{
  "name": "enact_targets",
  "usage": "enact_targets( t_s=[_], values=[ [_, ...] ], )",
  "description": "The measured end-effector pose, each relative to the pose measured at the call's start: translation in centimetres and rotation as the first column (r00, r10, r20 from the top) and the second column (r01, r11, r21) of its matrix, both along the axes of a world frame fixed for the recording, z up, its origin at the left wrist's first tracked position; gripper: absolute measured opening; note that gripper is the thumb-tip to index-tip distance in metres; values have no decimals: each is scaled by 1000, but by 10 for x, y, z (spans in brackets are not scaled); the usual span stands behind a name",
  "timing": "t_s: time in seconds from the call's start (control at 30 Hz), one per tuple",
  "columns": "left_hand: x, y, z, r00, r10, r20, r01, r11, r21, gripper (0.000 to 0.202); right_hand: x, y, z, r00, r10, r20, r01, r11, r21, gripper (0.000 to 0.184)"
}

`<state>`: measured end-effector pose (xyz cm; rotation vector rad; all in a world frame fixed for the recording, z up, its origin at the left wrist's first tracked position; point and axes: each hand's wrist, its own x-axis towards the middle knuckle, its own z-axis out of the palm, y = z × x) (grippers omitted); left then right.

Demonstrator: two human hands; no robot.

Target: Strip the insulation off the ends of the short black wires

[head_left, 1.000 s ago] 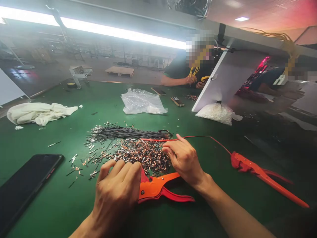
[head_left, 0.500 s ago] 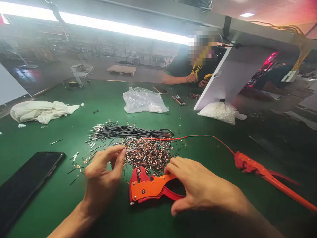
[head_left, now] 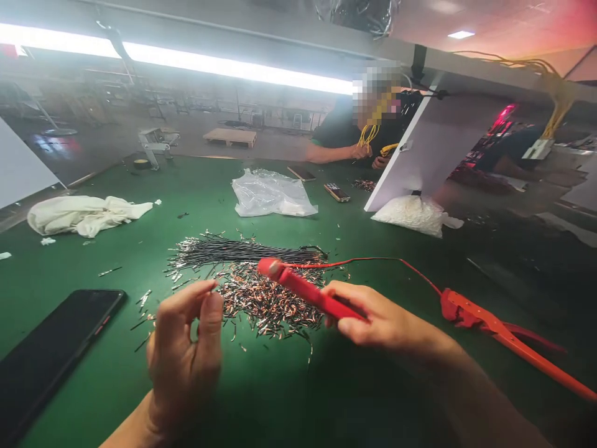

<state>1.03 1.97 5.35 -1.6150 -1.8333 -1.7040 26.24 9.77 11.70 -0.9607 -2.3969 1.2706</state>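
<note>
Pliers (head_left: 305,292), slender, smooth red, gripped in right hand (head_left: 385,317); left hand (head_left: 184,339) curled, hold unclear.

Your right grip (head_left: 373,317) wraps a red tool (head_left: 303,289), its head tilted up leftward over the scraps (head_left: 265,305). Left grip (head_left: 184,348) at the near left edge of the scraps, pinched or nearly so; contents unclear. Black wires (head_left: 242,251) bunched behind, on the green desk (head_left: 261,398). Second tool (head_left: 494,326) to your right, phone (head_left: 65,336) left. Beyond: bag (head_left: 273,196), cloth (head_left: 88,214).
</note>
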Motion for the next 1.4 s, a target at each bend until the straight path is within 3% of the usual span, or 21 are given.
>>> enact_targets(
  t_s=[0.07, 0.17, 0.23, 0.33, 0.47, 0.63, 0.77, 0.87, 0.93, 1.03, 1.07, 1.1, 1.13, 1.23, 1.4],
  values=[
    [6, -2, 2, 1000, -16, -13, 17, 999, 29, 18, -4, 3, -7, 966, 66, -249, -134, 954, -269, 34],
    [11, -3, 9, 978, -120, -169, 131, 990, 58, 15, -19, -4, -23, 875, -123, -468, -208, 778, -593, 49],
    [12, -4, 15, 940, -233, -251, 256, 964, 65, 18, -32, -13, -32, 810, -213, -547, -322, 618, -717, 56],
    [18, -6, 21, 842, -375, -388, 431, 900, 65, 14, -45, -24, -39, 748, -351, -563, -372, 481, -794, 62],
    [36, -11, 22, 661, -364, -656, 524, 850, 57, 14, -48, -31, -41, 704, -464, -537, -370, 407, -836, 67],
    [48, -8, 20, 550, -451, -703, 537, 835, -115, 19, -48, -35, -40, 711, -474, -519, -400, 335, -853, 63],
    [45, -9, 18, 566, -424, -707, 505, 856, -109, 19, -48, -39, -35, 722, -481, -497, -386, 317, -866, 66],
    [37, -18, 20, 589, -491, -642, 550, 825, -126, 19, -48, -41, -35, 684, -496, -535, -426, 323, -845, 68],
    [30, -24, 23, 635, -577, -514, 592, 791, -156, 18, -48, -41, -37, 671, -485, -561, -446, 340, -828, 69],
    [24, -27, 25, 810, -564, -157, 526, 819, -230, 19, -46, -37, -38, 669, -457, -586, -449, 381, -809, 69],
    [23, -26, 25, 861, -506, -48, 497, 859, -126, 20, -45, -35, -38, 668, -448, -594, -459, 380, -803, 68],
    [23, -23, 24, 927, -359, 111, 365, 930, -37, 22, -45, -34, -38, 669, -439, -600, -478, 363, -800, 67],
    [23, -19, 23, 936, -289, 201, 296, 955, -7, 22, -44, -34, -39, 673, -431, -601, -501, 332, -799, 66],
    [26, -9, 19, 904, -270, 332, 302, 952, -46, 14, -44, -37, -44, 684, -408, -604, -564, 229, -793, 58],
    [28, -3, 19, 860, -292, 419, 341, 939, -47, 12, -48, -50, -47, 687, -360, -631, -637, 120, -762, 51]
  ],
)
